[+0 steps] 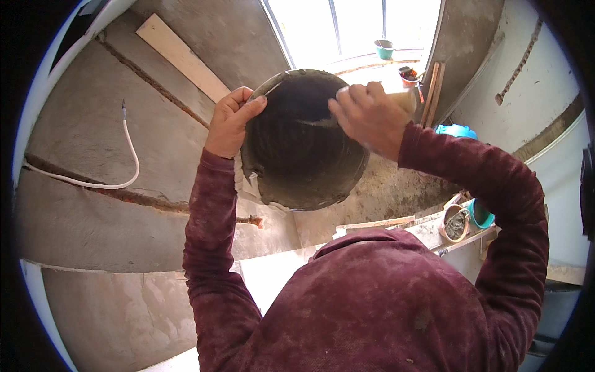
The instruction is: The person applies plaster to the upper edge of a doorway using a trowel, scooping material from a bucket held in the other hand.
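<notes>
A round, dark bucket [297, 158] smeared with grey mortar is tilted so that its mouth faces me. My left hand [232, 121] grips its rim at the upper left, thumb over the edge. My right hand [374, 118] is closed at the upper right of the bucket's mouth, its fingers curled inward. From its fingertips a thin, pale streak [319, 123] reaches across the dark inside; I cannot tell if it is a blade or wet mortar. Something pale and yellowish [404, 100] shows behind the knuckles, mostly hidden. What the right hand holds is unclear.
Two small buckets, one with grey mortar [455, 224] and one teal [481, 214], stand at the right by some boards. A green bucket [384, 49] sits by the bright window. A white cable [133, 155] sticks out of the left wall. A plank [183, 57] leans there.
</notes>
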Tool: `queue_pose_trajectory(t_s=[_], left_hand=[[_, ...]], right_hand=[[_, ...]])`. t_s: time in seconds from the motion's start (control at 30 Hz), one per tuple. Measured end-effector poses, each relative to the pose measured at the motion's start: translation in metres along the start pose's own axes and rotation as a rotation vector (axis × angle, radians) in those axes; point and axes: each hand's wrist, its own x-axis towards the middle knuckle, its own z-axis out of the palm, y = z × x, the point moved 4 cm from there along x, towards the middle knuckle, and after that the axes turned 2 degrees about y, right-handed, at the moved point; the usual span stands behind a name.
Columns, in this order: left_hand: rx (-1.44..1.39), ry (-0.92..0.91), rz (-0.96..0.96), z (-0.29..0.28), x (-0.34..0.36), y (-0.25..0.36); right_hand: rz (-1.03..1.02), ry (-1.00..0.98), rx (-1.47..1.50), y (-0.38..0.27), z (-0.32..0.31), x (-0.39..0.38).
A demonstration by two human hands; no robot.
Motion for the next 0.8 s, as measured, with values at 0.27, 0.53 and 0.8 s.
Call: queue_pose_trajectory(t_s=[0.27, 0.53, 0.8], left_hand=[[0.102, 0.057, 0.062, 0.012, 0.001, 0.014], [0.456, 0.144, 0.150, 0.019, -0.011, 0.016], [0.171, 0.294, 0.159, 0.043, -0.033, 0.000]], right_hand=[[-0.044, -0.078, 0.175, -0.018, -0.006, -0.005], [-0.063, -0.237, 0.281, -0.033, 0.000, 0.006], [0.037, -0.251, 0.962, -0.028, 0.027, -0.020]])
